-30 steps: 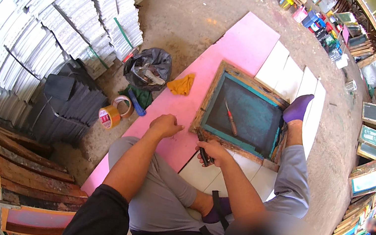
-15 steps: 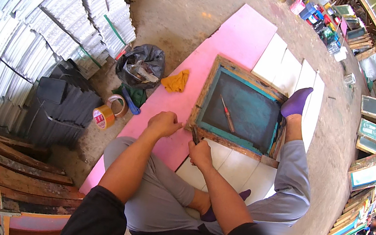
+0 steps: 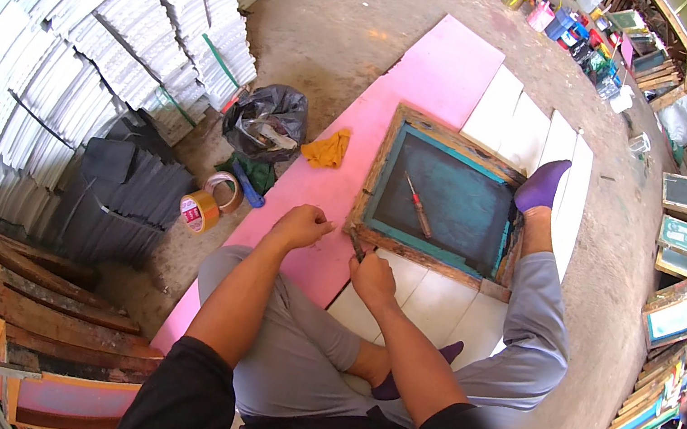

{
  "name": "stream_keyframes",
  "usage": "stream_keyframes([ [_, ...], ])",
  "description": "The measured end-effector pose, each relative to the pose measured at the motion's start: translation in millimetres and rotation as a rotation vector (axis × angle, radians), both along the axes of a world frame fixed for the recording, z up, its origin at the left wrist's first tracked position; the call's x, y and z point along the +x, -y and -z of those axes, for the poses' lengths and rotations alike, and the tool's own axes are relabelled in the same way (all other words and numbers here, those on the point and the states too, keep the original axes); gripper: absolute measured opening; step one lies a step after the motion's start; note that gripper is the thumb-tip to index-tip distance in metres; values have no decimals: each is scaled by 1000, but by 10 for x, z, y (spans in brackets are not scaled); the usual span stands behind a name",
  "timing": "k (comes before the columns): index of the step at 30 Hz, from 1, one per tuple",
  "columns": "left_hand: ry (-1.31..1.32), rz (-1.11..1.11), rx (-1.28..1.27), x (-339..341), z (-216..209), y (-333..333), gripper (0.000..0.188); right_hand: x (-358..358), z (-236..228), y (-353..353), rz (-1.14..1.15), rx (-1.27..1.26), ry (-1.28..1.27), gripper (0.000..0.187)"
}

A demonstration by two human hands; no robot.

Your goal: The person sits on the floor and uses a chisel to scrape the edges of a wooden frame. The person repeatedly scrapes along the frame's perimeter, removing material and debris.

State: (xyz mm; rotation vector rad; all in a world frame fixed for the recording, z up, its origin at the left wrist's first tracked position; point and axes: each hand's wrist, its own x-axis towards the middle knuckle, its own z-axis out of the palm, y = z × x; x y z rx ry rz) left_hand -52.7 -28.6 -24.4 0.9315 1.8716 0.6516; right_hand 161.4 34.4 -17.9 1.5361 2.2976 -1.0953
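Note:
A wooden screen-printing frame point(image 3: 436, 261) with teal-edged dark mesh lies flat in front of me. At its near left corner, my right hand point(image 3: 373, 278) is closed around a slim dark tool point(image 3: 357, 244), its tip against or right beside the wood; its exact kind is unclear. My left hand point(image 3: 302, 227) hovers just left of that corner, thumb and fingers pressed together, and whatever they pinch is too small to make out. On the mesh rests a red-handled screwdriver point(image 3: 418, 205). My foot in a purple sock point(image 3: 541, 187) touches the frame's right side.
Pink board point(image 3: 445, 58) and white boards point(image 3: 520, 126) lie beneath the frame. To the left are a mustard cloth point(image 3: 327, 148), a black plastic bag point(image 3: 267, 118), tape rolls point(image 3: 199, 212) and a blue-handled tool point(image 3: 247, 186). White sheet stacks point(image 3: 47, 70) rise beyond; more frames point(image 3: 682, 236) stand right.
The view has shifted slightly, so things on the left sit a little further right. Both hands stay at the same corner, with only a small shift of the right hand and its tool.

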Motion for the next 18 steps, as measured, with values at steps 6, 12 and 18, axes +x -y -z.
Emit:
stream_keyframes([
  [6,311,-91,-149,-60,29,26,31,-253,-148,274,-183,-96,-39,38],
  [12,300,-206,-257,-138,15,84,23,-336,-142,287,-259,-104,-106,41],
  [18,336,-236,-240,-154,-16,57,18,-309,111,171,-286,-317,-177,41],
])
